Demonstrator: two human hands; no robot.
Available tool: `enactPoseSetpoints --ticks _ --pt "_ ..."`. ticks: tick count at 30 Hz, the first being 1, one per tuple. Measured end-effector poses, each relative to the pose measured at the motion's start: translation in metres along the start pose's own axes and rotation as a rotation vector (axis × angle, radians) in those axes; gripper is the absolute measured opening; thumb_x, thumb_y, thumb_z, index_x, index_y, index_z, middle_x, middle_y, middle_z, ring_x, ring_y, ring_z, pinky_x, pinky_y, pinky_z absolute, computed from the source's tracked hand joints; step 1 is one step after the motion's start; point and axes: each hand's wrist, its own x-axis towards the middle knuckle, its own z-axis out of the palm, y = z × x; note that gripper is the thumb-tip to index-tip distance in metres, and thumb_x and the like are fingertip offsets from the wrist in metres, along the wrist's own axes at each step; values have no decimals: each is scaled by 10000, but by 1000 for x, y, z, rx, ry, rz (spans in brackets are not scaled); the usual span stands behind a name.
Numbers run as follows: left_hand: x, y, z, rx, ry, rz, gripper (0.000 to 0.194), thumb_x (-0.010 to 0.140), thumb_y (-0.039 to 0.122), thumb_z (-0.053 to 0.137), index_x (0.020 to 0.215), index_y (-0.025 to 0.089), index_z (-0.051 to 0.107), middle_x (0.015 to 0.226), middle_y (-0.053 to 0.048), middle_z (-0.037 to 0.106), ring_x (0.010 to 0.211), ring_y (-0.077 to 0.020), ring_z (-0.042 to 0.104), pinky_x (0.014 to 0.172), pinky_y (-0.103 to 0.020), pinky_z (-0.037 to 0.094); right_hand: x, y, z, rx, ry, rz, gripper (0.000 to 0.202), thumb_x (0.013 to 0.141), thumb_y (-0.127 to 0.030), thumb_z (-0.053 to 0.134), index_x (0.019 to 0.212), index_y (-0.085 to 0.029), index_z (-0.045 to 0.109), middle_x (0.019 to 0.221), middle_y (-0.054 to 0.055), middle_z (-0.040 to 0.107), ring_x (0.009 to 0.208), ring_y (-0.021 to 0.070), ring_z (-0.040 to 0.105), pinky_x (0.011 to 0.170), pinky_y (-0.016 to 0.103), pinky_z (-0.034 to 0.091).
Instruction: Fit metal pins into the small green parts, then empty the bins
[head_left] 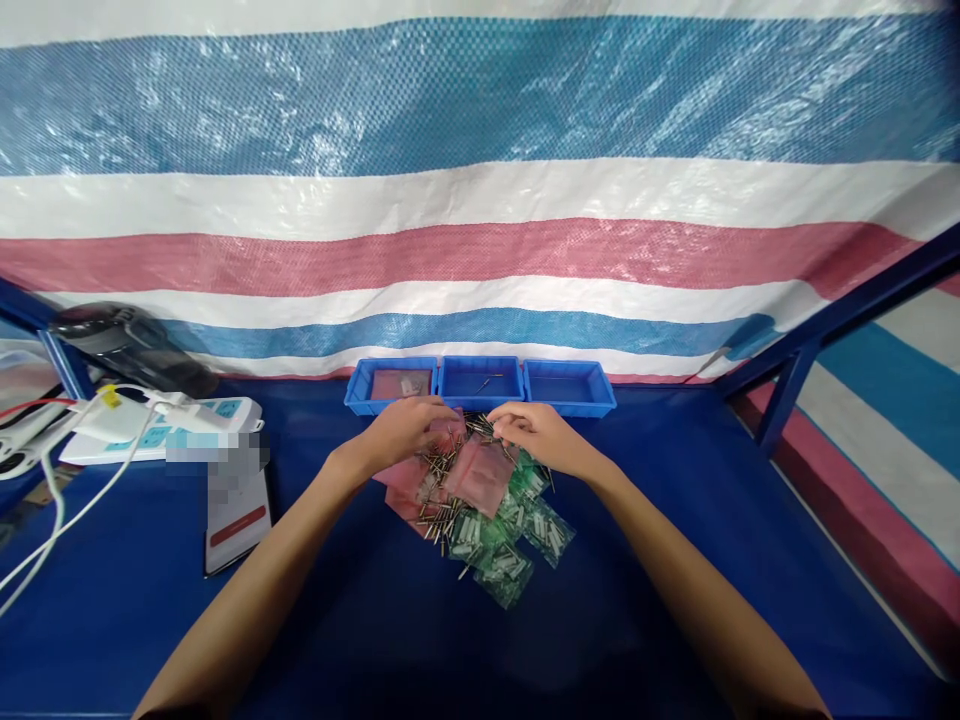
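Observation:
A pile of thin metal pins, pink plastic bags and green-tinted clear bags lies in the middle of the blue table. My left hand is over the pile's far left side, its fingers curled down beside a pink bag. Whatever it may hold is hidden by the fingers. Across from it, my right hand hovers at the far right of the pile, thumb and fingers pinched together. Anything in that pinch is too small to make out. The green bags contain pale, short cylindrical pieces.
Behind the pile stand three blue trays: the left tray holds a pink bag, the middle tray a few pins, beside the right tray. At left are a power strip, cables, a phone and a dark bottle.

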Motion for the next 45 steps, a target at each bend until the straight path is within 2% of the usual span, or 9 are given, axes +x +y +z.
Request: enactPoseSetpoints --ticks 8,11,13,15,18,23,29,39,45 --pt "2 -1 7 -11 -43 0 307 856 332 574 1157 290 620 1001 -22 662 905 -208 610 774 -313 468 0 -4 0 -100 18 -26 280 893 -326 492 1058 -155 642 891 73 680 768 161 628 676 287 488" --pt "-4 4 9 -42 40 -20 322 891 404 522 1165 262 613 1091 -41 643 943 -204 610 826 -329 474 -4 -2 5 -257 93 -70 296 913 -319 456 1093 -162 631 935 82 675 830 183 626 752 334 494" --pt "-17 6 15 -63 114 -5 423 910 487 453 1236 240 561 1227 -69 586 1057 -214 578 910 -353 458 -12 3 9 -426 136 -130 352 911 -354 466 1182 -169 592 1107 115 632 1017 230 587 886 401 462" --pt "-35 7 27 -43 118 86 577 886 569 436 1366 251 428 1400 -83 449 1258 -246 442 1036 -399 377 -23 11 13 -592 77 -189 544 868 -466 528 1326 -173 489 1363 153 462 1267 295 413 1030 469 356" --pt "-60 8 48 78 95 159 950 745 734 482 1486 230 166 1540 -117 185 1403 -349 174 1117 -519 216 -39 23 18 -734 -61 -150 947 735 -682 575 1472 -183 254 1540 154 157 1409 350 128 1117 528 195" --pt "-66 14 72 233 68 138 989 750 782 374 1497 226 40 1560 -110 53 1423 -354 77 1138 -538 54 -43 34 28 -769 -168 -25 1116 690 -808 462 1504 -196 5 1557 107 -98 1418 342 -76 1140 533 65" --pt "-51 17 81 308 133 114 923 807 743 317 1497 198 36 1557 -98 93 1430 -319 84 1147 -480 106 -35 41 45 -782 -122 -42 1067 730 -764 475 1504 -155 66 1554 123 -71 1424 299 -75 1156 484 81" --pt "-39 15 89 332 196 122 630 967 426 306 1495 172 74 1544 -79 184 1430 -260 135 1160 -427 158 -30 45 51 -773 -51 -129 785 847 -384 519 1483 -78 175 1551 160 85 1434 264 18 1166 448 134" --pt "-48 13 68 150 117 161 827 884 599 398 1495 213 -3 1560 -84 79 1429 -287 121 1160 -448 169 -42 27 24 -690 -144 -193 911 816 -413 592 1505 -184 43 1564 105 11 1435 255 -13 1156 486 140"
